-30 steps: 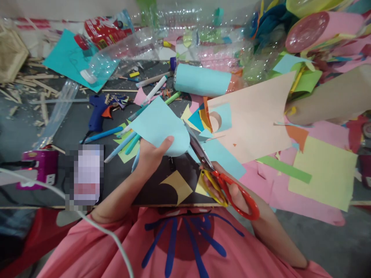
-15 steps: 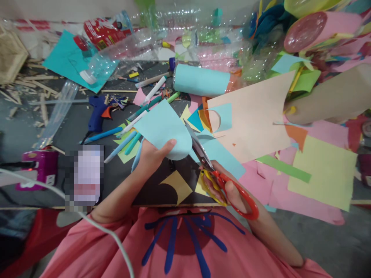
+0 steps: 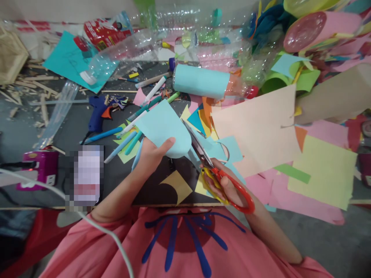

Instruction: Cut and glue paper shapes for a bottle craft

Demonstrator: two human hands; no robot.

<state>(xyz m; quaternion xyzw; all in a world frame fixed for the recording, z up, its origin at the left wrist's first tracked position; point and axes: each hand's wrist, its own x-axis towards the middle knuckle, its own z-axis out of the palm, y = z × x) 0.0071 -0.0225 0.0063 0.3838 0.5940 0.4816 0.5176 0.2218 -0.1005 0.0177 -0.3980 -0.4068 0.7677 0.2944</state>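
My left hand (image 3: 155, 154) pinches a light blue sheet of paper (image 3: 168, 127), its thumb on top and the other fingers hidden beneath. The sheet has a rounded lower right edge. My right hand (image 3: 228, 185) is closed in the red and yellow handles of the scissors (image 3: 203, 151). The blades point up and left along the right edge of the sheet. More light blue paper (image 3: 236, 148) lies right of the blades, partly under a large pale peach sheet (image 3: 257, 131). Below the sheet lies a tan paper scrap (image 3: 177, 187) with a curved cutout.
Markers (image 3: 130, 143) lie left of the blue sheet. Farther left are a blue glue gun (image 3: 97, 112), a phone (image 3: 87, 173) and a purple device (image 3: 39, 168). A blue-wrapped bottle (image 3: 199, 80) and clear bottles lie behind. Pink paper (image 3: 307, 200) and a cardboard tube (image 3: 333, 92) are at right.
The peach sheet has shifted right and down, uncovering the red cap of the wrapped bottle. Loose blue paper beside the scissors has moved. The scissors and my right hand have moved slightly up; my left hand barely moved.
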